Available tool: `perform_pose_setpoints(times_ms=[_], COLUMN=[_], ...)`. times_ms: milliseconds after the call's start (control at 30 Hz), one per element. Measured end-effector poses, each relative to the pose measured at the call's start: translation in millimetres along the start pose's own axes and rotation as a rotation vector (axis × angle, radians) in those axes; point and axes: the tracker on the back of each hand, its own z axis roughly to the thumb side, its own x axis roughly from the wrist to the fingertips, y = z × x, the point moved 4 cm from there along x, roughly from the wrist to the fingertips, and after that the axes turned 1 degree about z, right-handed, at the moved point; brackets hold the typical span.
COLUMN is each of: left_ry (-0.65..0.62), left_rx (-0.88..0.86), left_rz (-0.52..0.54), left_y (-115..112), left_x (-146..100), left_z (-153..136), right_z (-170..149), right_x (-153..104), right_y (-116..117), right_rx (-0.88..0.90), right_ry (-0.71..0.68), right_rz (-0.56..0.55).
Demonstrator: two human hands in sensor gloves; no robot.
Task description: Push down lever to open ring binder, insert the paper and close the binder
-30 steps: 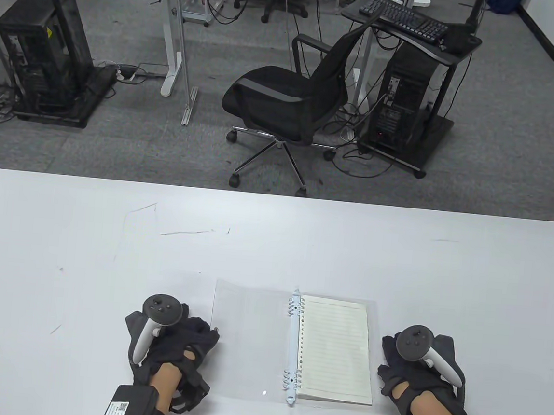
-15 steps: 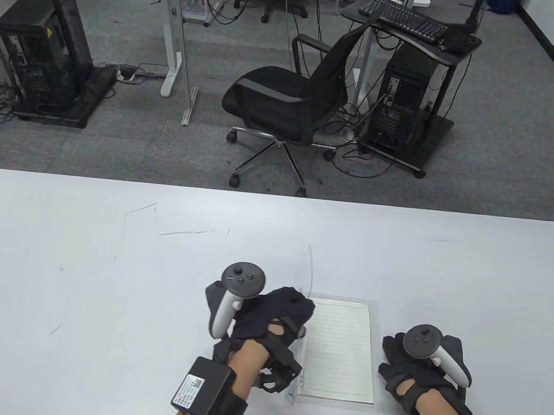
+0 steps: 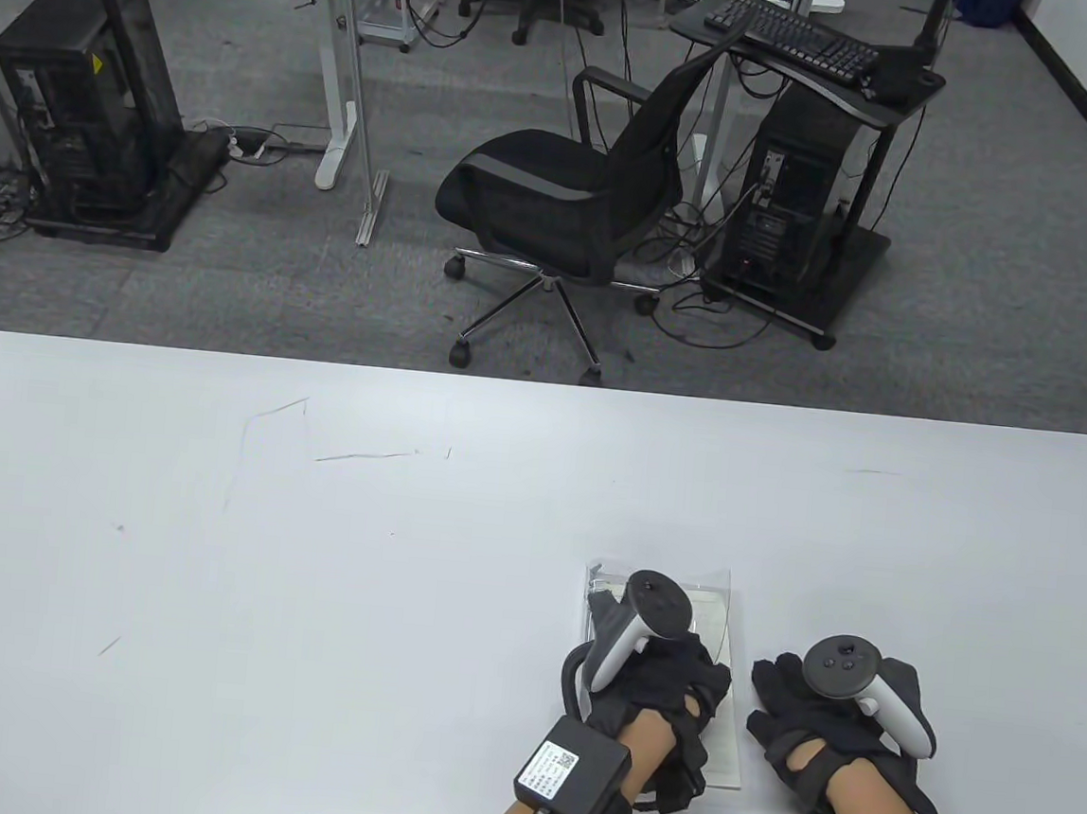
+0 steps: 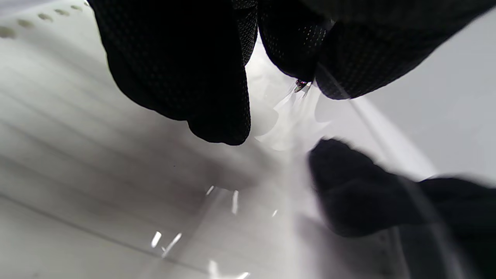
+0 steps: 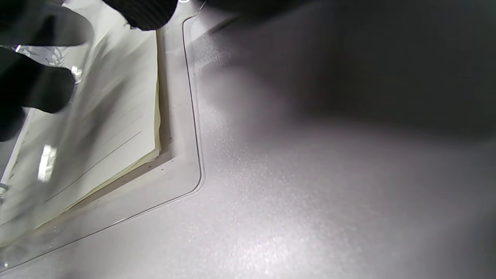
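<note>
The ring binder (image 3: 715, 595) lies near the table's front edge, its clear front cover (image 4: 294, 116) folded over the lined paper (image 5: 116, 116). My left hand (image 3: 663, 674) reaches across and lies over the binder, hiding the rings and the lever. In the left wrist view its fingers (image 4: 186, 77) sit above the cover's edge while the thumb (image 4: 356, 190) shows blurred behind the plastic, pinching it. My right hand (image 3: 810, 725) rests flat on the table just right of the binder and holds nothing. The clear back cover (image 5: 178, 155) sticks out past the paper's edge.
The white table (image 3: 299, 595) stretches left and back of the binder. Beyond its far edge stand a black office chair (image 3: 562, 200), computer towers on carts (image 3: 788, 219) and desk legs on grey carpet.
My left hand took the clear cover from the left side, swung it up over the rings and brought it down onto the paper. My right hand stayed beside the binder.
</note>
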Motion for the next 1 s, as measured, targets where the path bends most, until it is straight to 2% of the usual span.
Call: perform_pose_setpoints(times_ms=[100, 167, 200, 233, 267, 300, 367, 433, 467, 533, 633, 700, 767, 833, 900, 1000], left_ry=[0.021, -0.007, -0.054, -0.162, -0.212, -0.231, -0.331, -0.331, -0.310, -0.279, -0.249, -0.253, -0.236, -0.238, -0.245, -0.248], left_rx=[0.051, 0.018, -0.046, -0.142, -0.211, -0.196, -0.014, 0.251, 0.320, 0.354, 0.203, 0.176, 0.209, 0.183, 0.191, 0.198], left_rz=[0.030, -0.043, -0.099, -0.149, -0.137, -0.091, -0.001, 0.098, 0.116, 0.101, -0.007, -0.020, -0.074, -0.058, -0.066, -0.060], left_y=[-9, -13, -14, -13, -4, 6, 29, 47, 49, 43, 21, 13, 10, 9, 5, 3], left_x=[-2, -3, -4, -9, -20, -28, -49, -66, -68, -64, -56, -53, -50, -48, -48, -47], left_z=[3, 2, 2, 6, 8, 7, 4, -18, -30, -60, -94, -101, -104, -105, -105, -105], right_z=[0, 0, 0, 0, -1, -1, -1, -1, -1, -1, -1, -4, -16, -26, -33, -24], right_x=[0, 0, 0, 0, 0, 0, 0, 0, 0, 0, -1, -3, -12, -18, -22, -17], right_y=[0, 0, 0, -1, -1, -1, -1, -1, -1, -2, -4, -8, -16, -23, -22, -13], right_rx=[-0.011, -0.010, -0.009, -0.008, -0.005, -0.002, 0.000, 0.002, 0.000, -0.009, -0.025, -0.023, 0.031, 0.034, 0.032, 0.067], right_ry=[0.002, 0.001, 0.001, -0.001, -0.002, -0.003, -0.005, -0.006, -0.006, -0.006, -0.014, -0.015, 0.040, 0.096, 0.144, 0.037], right_rz=[-0.002, -0.003, -0.004, -0.003, -0.001, 0.000, 0.001, -0.002, -0.004, -0.013, -0.036, -0.061, -0.105, -0.148, -0.121, -0.065])
